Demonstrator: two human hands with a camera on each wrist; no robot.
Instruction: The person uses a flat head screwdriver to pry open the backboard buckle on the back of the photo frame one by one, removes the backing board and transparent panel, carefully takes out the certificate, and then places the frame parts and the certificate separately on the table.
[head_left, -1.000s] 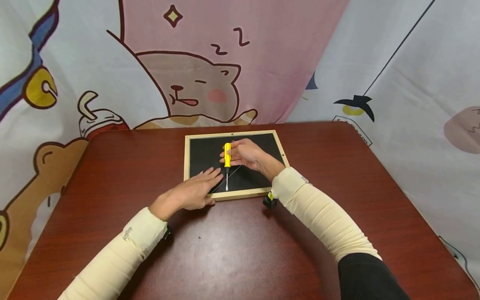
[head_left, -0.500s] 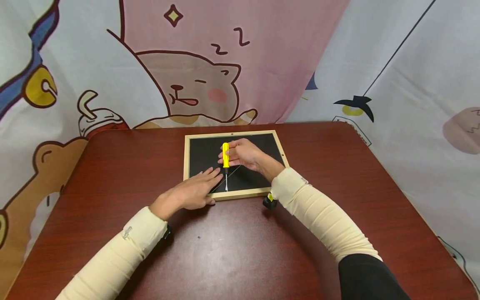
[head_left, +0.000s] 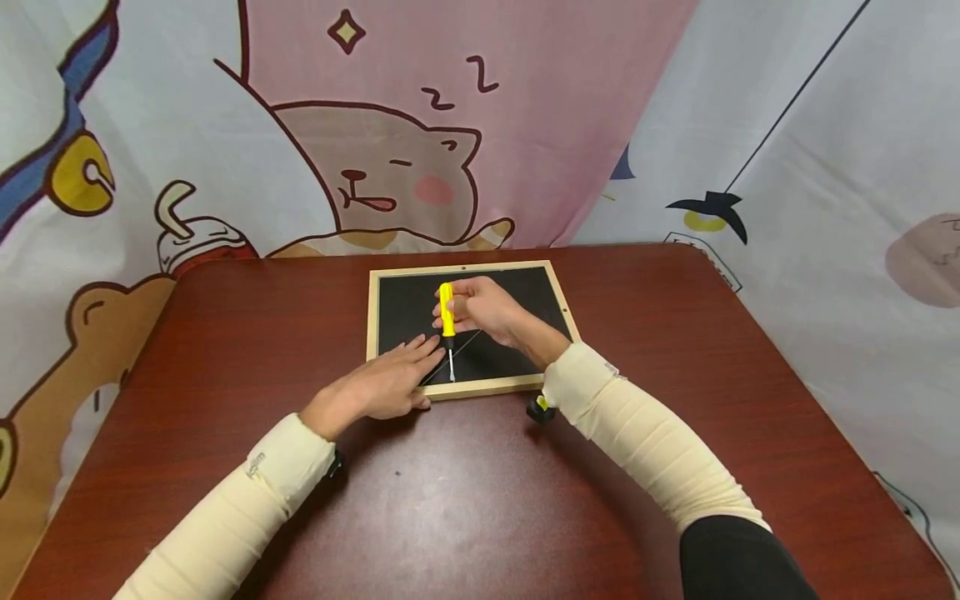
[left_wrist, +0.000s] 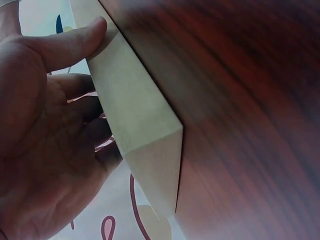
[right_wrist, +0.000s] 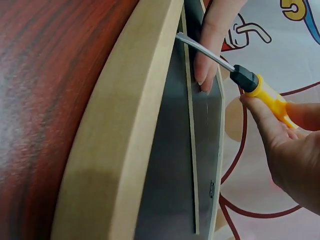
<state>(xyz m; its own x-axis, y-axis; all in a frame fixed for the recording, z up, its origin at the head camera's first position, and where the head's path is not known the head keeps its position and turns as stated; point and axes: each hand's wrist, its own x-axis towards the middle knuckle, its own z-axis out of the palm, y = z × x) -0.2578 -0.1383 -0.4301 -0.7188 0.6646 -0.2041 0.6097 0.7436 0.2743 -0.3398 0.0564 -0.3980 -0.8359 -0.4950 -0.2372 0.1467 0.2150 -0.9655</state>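
A picture frame point(head_left: 487, 387) with a pale wooden border and a black back panel point(head_left: 408, 300) lies face down on the table. My left hand point(head_left: 386, 383) rests on its near left corner, fingers straight over the panel. In the left wrist view, the thumb point(left_wrist: 80, 45) is against the frame's outer side point(left_wrist: 135, 100). My right hand point(head_left: 491, 308) holds a yellow screwdriver point(head_left: 447, 308) by its handle, flat blade pointing down. In the right wrist view, the screwdriver's blade tip point(right_wrist: 180, 36) is right at the inner edge of the frame's near rail point(right_wrist: 115, 125).
A thin strip point(right_wrist: 192, 135) runs slantwise across the back panel. Small dark metal fittings point(right_wrist: 212, 190) sit along the far rail. The reddish-brown table point(head_left: 300, 317) extends around the frame, and printed curtains point(head_left: 570, 125) stand behind it. A black wrist camera point(head_left: 538, 408) hangs under the right cuff.
The screwdriver's handle has shifted a little left and leans more, its tip staying near the same spot. My right hand has moved slightly left with it. The left hand has not moved.
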